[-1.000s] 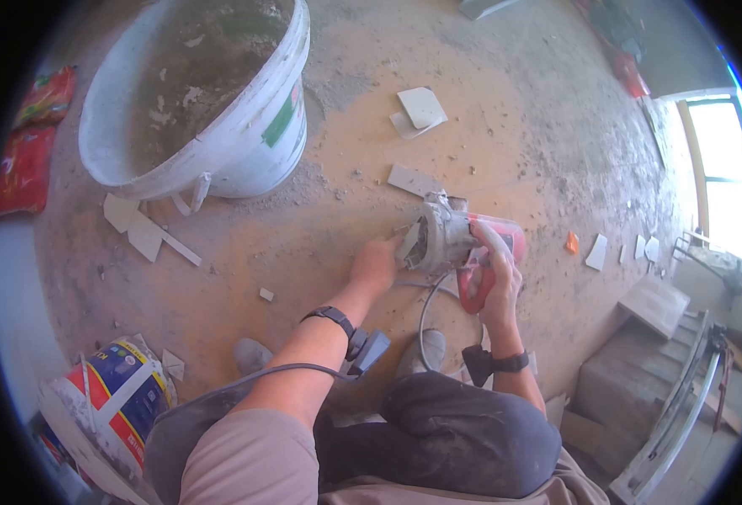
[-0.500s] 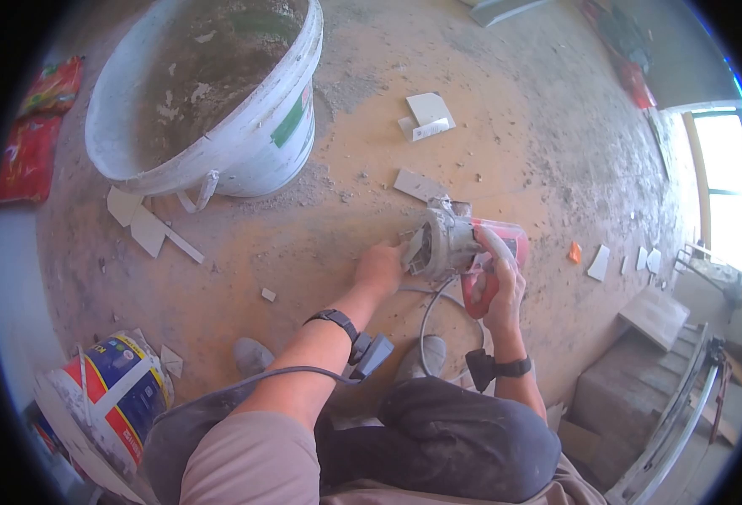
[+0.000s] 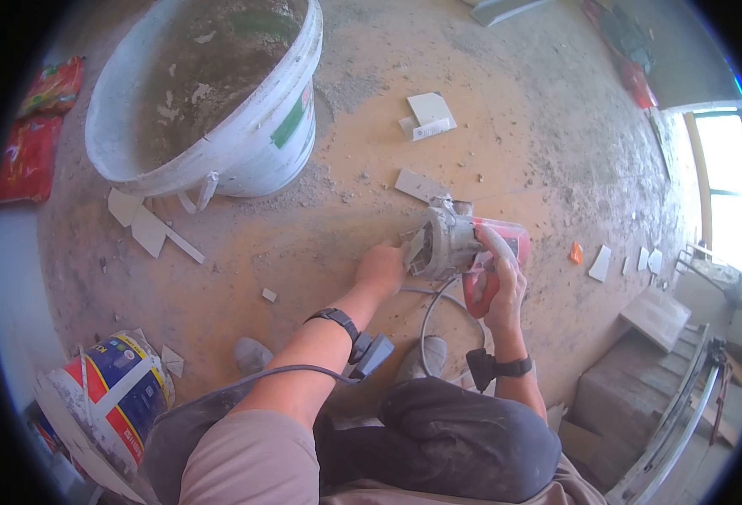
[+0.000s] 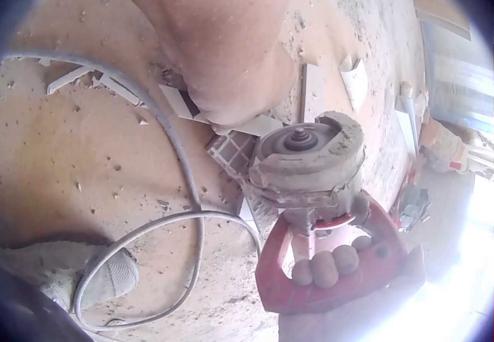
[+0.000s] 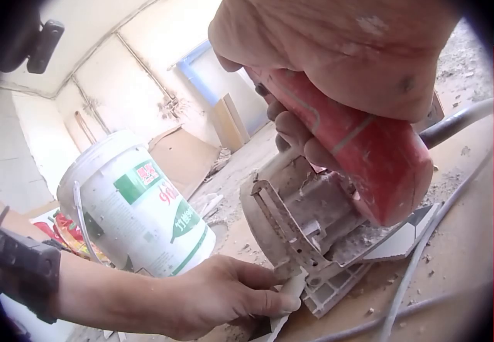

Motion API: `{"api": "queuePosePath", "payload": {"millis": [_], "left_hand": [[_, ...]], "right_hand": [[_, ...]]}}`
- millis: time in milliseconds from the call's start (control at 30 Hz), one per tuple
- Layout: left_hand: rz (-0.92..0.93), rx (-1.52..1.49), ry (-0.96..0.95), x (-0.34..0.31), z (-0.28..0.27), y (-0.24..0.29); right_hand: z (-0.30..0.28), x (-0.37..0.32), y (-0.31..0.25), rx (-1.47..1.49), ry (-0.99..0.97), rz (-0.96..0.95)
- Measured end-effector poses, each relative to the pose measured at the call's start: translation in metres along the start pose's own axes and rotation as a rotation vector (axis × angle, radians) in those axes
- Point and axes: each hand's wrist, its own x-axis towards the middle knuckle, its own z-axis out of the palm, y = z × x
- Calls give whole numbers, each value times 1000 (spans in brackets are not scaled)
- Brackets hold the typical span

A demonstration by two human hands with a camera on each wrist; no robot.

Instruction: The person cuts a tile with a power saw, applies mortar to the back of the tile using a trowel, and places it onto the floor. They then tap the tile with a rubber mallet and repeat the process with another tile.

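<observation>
My right hand (image 3: 504, 286) grips the red handle of a dusty handheld tile cutter (image 3: 448, 240), fingers curled through the loop. Its round grey guard faces my left hand (image 3: 382, 268). Seen from the right wrist, that left hand (image 5: 224, 296) pinches a thin white tile piece (image 5: 289, 294) between thumb and fingers, right at the guard's lower edge. From the left wrist, a round spindle nut (image 4: 301, 135) shows at the cutter's centre. A ribbed grey base plate (image 4: 231, 153) juts out beside it. The palm side of the left hand is hidden.
A large white bucket (image 3: 291, 151) with a dirty inside stands at the far left. Tile scraps (image 3: 430, 109) and grit lie around the floor. A grey cord (image 4: 174, 138) loops near my feet. A labelled pail (image 3: 122, 379) sits at the near left, a metal-railed tile cutter (image 3: 682, 404) at the right.
The head view has shifted slightly, carrying the whole scene a little sideways. Both hands and the cutter keep almost the same place relative to each other.
</observation>
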Motion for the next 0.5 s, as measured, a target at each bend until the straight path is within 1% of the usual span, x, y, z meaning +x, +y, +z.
{"api": "queuePosePath", "payload": {"millis": [267,500], "left_hand": [[22,-11,14,1,5,-2],[32,7,14,1,3,-1]], "right_hand": [[-3,0,0,0,-8,44],[2,1,-6,-49,-1,-25]]}}
